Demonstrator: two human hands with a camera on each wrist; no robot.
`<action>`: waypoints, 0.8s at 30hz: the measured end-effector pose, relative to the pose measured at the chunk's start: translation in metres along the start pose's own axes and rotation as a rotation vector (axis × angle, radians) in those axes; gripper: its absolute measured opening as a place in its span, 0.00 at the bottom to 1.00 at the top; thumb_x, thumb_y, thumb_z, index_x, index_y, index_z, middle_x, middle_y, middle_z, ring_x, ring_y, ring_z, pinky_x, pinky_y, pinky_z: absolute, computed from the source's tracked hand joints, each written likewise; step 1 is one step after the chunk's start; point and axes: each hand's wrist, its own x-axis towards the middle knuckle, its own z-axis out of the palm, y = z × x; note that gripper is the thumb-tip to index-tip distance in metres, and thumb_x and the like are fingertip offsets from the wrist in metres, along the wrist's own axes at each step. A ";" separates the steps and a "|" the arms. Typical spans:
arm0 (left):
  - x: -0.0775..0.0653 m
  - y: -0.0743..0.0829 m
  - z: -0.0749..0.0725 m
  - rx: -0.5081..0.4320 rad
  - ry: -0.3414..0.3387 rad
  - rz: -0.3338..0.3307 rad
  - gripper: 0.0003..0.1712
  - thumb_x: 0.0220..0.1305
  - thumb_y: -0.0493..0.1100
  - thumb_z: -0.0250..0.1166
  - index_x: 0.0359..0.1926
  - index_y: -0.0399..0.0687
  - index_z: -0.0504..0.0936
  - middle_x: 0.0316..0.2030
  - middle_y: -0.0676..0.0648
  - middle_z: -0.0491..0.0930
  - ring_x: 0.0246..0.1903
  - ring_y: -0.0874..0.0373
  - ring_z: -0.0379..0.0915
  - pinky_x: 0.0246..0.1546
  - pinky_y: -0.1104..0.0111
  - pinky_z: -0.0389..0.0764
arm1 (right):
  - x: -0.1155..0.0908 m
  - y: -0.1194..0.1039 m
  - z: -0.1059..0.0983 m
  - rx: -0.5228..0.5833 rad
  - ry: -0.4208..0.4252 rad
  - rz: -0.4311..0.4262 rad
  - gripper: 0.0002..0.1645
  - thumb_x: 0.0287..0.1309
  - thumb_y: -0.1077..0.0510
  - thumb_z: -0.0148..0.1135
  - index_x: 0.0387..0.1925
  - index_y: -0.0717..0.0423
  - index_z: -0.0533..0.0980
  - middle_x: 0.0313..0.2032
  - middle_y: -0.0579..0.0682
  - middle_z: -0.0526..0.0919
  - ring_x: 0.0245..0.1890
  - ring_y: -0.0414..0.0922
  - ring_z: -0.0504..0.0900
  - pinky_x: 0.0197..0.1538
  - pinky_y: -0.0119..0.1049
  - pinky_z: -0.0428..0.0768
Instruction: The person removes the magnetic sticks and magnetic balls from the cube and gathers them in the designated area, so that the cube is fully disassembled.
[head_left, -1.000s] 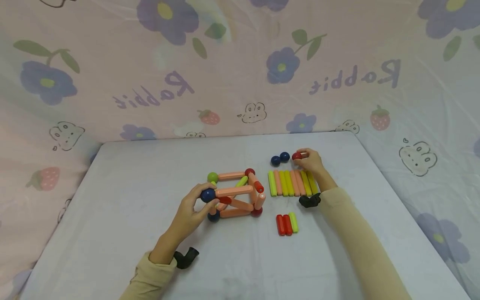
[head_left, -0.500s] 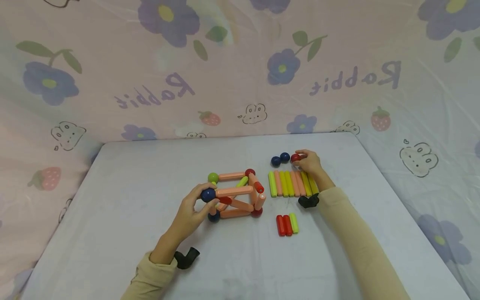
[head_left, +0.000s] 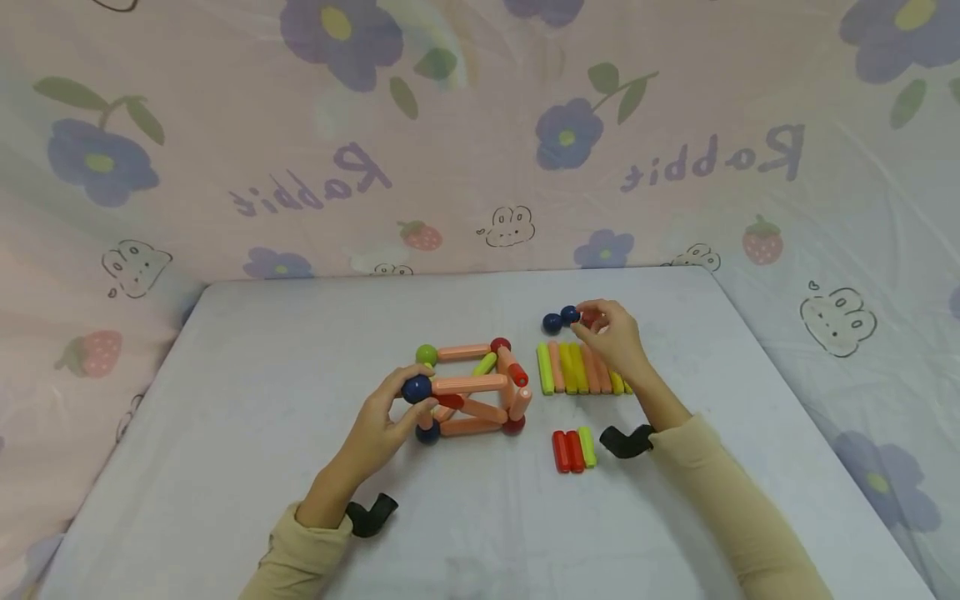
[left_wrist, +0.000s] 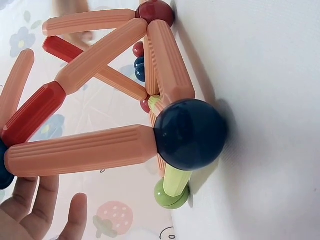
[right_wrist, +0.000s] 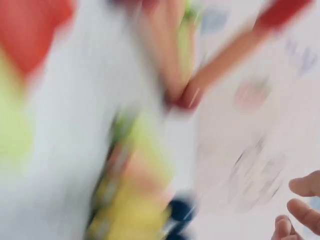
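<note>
Near, R of ctr: two red ridged sticks point(head_left: 567, 451) + one lt-green ridged stick point(head_left: 587, 447) lay side by side on white cloth-covered table point(head_left: 465, 533). A bit farther, to the L, stood stick-and-ball frame point(head_left: 483, 409), mostly peach ridged sticks w/ red, dk-blue & green balls at corners, resting on table. L hand point(head_left: 384, 425) was clamped on its raised glossy dk-blue ball point(head_left: 417, 389), thumb near side; peach stick ran R from it. R of frame: row of lt-green, peach & yellow sticks point(head_left: 581, 368). Beyond row, R hand point(head_left: 618, 337) hung over glossy red ball point(left_wrist: 138, 49), fingertips apart; R wrist view blurred. Just L: two dk-blue balls point(head_left: 552, 322). Far: pinkish printed cloth point(head_left: 465, 158), flowers + bunnies.
</note>
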 end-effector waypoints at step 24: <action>-0.003 0.005 -0.001 0.049 0.034 0.001 0.24 0.61 0.35 0.65 0.58 0.44 0.73 0.51 0.45 0.79 0.50 0.69 0.74 0.53 0.68 0.78 | -0.061 -0.117 0.074 -0.266 -0.118 -0.943 0.21 0.52 0.56 0.71 0.50 0.53 0.81 0.41 0.47 0.85 0.41 0.39 0.83 0.45 0.26 0.82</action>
